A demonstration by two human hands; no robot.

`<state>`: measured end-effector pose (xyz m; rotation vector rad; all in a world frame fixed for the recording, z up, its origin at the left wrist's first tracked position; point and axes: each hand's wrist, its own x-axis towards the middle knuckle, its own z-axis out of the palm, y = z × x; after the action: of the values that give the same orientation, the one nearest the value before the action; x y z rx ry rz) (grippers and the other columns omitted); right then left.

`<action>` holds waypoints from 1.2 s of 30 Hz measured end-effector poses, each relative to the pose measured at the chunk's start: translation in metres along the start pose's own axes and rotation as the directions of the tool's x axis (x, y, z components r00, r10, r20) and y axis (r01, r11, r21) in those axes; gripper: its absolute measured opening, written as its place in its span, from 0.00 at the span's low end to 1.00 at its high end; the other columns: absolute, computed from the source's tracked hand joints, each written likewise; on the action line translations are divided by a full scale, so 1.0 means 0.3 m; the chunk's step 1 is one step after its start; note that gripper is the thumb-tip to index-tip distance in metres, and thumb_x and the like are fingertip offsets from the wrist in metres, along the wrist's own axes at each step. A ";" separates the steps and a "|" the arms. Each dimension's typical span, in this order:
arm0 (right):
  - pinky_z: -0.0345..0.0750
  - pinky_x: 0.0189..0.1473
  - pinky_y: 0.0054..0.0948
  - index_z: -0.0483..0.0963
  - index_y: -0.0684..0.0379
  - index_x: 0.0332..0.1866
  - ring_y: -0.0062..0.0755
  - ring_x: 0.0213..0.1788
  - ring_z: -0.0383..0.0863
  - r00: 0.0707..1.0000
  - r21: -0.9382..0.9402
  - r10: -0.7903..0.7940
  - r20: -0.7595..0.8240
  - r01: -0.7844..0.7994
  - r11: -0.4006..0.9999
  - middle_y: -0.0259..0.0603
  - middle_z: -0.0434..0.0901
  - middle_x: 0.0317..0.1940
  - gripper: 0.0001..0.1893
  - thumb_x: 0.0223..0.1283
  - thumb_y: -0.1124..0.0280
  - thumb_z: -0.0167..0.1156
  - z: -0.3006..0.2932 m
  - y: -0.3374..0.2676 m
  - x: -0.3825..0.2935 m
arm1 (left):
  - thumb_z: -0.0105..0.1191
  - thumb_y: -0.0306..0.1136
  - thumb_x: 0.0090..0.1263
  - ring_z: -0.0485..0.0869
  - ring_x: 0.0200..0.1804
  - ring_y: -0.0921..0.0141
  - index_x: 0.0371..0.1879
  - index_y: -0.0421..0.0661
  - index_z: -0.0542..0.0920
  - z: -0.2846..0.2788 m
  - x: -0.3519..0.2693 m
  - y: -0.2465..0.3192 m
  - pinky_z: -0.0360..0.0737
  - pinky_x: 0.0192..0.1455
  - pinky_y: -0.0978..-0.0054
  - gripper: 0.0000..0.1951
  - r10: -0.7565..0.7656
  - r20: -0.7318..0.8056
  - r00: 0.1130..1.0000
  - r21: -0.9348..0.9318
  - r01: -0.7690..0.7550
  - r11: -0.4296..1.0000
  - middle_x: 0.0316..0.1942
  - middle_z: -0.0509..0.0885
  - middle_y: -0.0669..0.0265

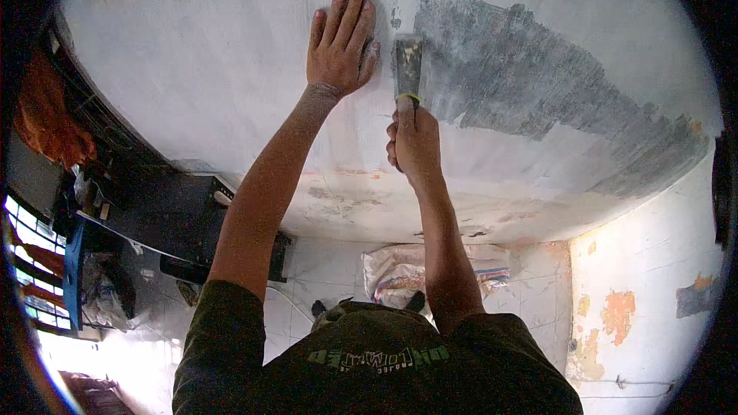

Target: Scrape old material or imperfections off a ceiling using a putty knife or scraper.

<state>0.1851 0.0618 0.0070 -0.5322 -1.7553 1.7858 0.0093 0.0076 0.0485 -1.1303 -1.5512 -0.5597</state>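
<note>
My left hand (341,49) rests palm-down against a white-painted wall (219,69), fingers pointing up and slightly spread, holding nothing. To the right of it, my right hand (418,135) grips the handle of a flat scraper (409,63), thumb laid along the handle. The scraper's blade points up, its end against or very near the wall; exact contact cannot be told. The blade carries pale smears. Beside it, a broad dark grey patch (496,69) with ragged edges stretches right across the white surface. Pale dust marks my left thumb and wrist.
A crumpled woven sack (392,265) lies on the tiled floor (317,265) at the wall's foot. Dark furniture (173,213) stands on the left, near an orange cloth (52,115) and a barred window (40,265). The right side wall (640,265) has peeling paint.
</note>
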 end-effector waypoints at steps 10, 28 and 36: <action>0.66 0.12 0.28 0.68 0.59 0.28 0.23 0.09 0.68 0.998 0.004 0.064 -0.007 -0.064 0.998 0.32 0.67 0.11 0.22 0.70 0.51 0.44 0.014 0.071 -0.043 | 0.47 0.43 0.68 0.49 0.76 0.62 0.70 0.49 0.60 0.004 -0.012 -0.007 0.45 0.75 0.53 0.31 -0.009 0.011 1.000 0.052 0.008 0.999 0.74 0.53 0.64; 0.64 0.11 0.27 0.66 0.59 0.28 0.23 0.09 0.67 1.000 0.097 -0.012 0.005 0.011 0.995 0.31 0.65 0.11 0.21 0.69 0.52 0.46 0.024 -0.087 0.020 | 0.47 0.43 0.67 0.48 0.76 0.63 0.71 0.51 0.59 0.001 -0.005 0.003 0.44 0.75 0.53 0.32 -0.014 0.018 1.000 0.049 0.013 0.999 0.75 0.51 0.65; 0.67 0.14 0.28 0.68 0.59 0.29 0.24 0.10 0.68 0.995 0.060 0.098 -0.003 -0.098 0.993 0.32 0.67 0.11 0.22 0.69 0.50 0.45 0.025 0.064 -0.040 | 0.47 0.44 0.67 0.49 0.76 0.62 0.70 0.50 0.59 -0.001 -0.015 -0.010 0.43 0.75 0.53 0.32 -0.023 0.036 0.999 0.070 0.020 0.997 0.75 0.51 0.65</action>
<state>0.1868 0.0489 -0.0130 -0.6081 -1.6923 1.8953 0.0067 0.0043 0.0450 -1.0771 -1.6038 -0.4978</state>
